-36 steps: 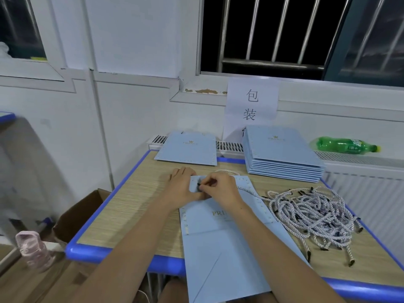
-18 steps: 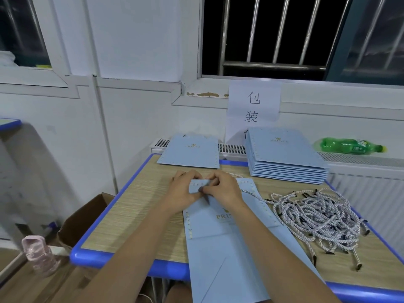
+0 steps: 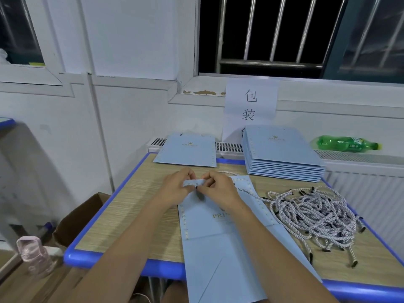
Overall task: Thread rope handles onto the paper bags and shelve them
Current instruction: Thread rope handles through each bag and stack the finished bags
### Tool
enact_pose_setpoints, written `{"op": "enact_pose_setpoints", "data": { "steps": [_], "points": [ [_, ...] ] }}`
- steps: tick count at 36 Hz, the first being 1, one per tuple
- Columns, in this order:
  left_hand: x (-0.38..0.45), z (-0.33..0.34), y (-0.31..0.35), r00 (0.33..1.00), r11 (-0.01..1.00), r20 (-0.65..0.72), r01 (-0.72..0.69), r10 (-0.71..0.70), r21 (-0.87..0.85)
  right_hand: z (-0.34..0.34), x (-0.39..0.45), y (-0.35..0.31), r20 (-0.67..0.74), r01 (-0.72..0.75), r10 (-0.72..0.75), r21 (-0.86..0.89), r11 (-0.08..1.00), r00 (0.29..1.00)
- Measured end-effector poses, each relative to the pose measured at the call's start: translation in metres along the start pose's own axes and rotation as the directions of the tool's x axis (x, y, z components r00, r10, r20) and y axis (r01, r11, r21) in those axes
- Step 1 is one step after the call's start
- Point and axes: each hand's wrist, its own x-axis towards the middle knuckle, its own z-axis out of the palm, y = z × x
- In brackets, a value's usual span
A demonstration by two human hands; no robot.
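A flat light-blue paper bag lies on the table in front of me, its bottom hanging over the near edge. My left hand pinches the bag's top edge. Beside it, my right hand pinches the black tip of a white twisted rope at that same edge. The rope trails right toward a tangled pile of rope handles. A stack of flat blue bags sits at the back right. One single bag lies at the back left.
The wooden table has a blue rim. A green plastic bottle lies on the radiator ledge at the right. A paper sign hangs under the window. On the floor at the left stand a cardboard box and a pink bottle.
Both hands have stayed at the bag's top edge with small finger shifts. The view has tilted slightly, so everything sits a little lower in the frame.
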Motion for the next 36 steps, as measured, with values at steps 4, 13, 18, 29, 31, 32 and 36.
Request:
{"op": "enact_pose_setpoints", "data": {
  "steps": [4, 13, 18, 29, 31, 32, 36],
  "points": [
    [0.000, 0.000, 0.001, 1.000, 1.000, -0.016, -0.020, 0.020, 0.000, 0.000, 0.001, -0.002, -0.027, 0.019, -0.020, -0.051, 0.999, 0.999],
    [0.003, -0.007, 0.003, 0.998, 0.991, 0.010, 0.071, -0.070, -0.112, 0.002, -0.002, -0.009, -0.038, 0.079, -0.089, -0.201, 0.976, 0.995],
    [0.007, -0.012, 0.008, 0.986, 0.978, 0.103, 0.143, -0.129, -0.152, 0.000, -0.003, -0.009, -0.023, 0.069, -0.076, -0.226, 0.972, 0.997],
    [0.013, -0.020, 0.000, 0.953, 0.961, 0.257, 0.211, -0.162, -0.177, -0.001, -0.005, -0.010, 0.065, 0.091, -0.078, -0.227, 0.970, 0.995],
    [0.016, -0.023, 0.002, 0.939, 0.961, 0.305, 0.217, -0.158, -0.170, -0.001, -0.005, -0.011, 0.068, 0.095, -0.082, -0.205, 0.974, 0.994],
    [0.016, -0.024, 0.004, 0.936, 0.965, 0.317, 0.212, -0.154, -0.154, -0.002, -0.005, -0.011, 0.073, 0.092, -0.080, -0.192, 0.977, 0.994],
    [0.016, -0.024, 0.006, 0.924, 0.966, 0.352, 0.214, -0.150, -0.148, -0.003, -0.005, -0.011, 0.101, 0.084, -0.068, -0.160, 0.984, 0.993]
  ]
}}
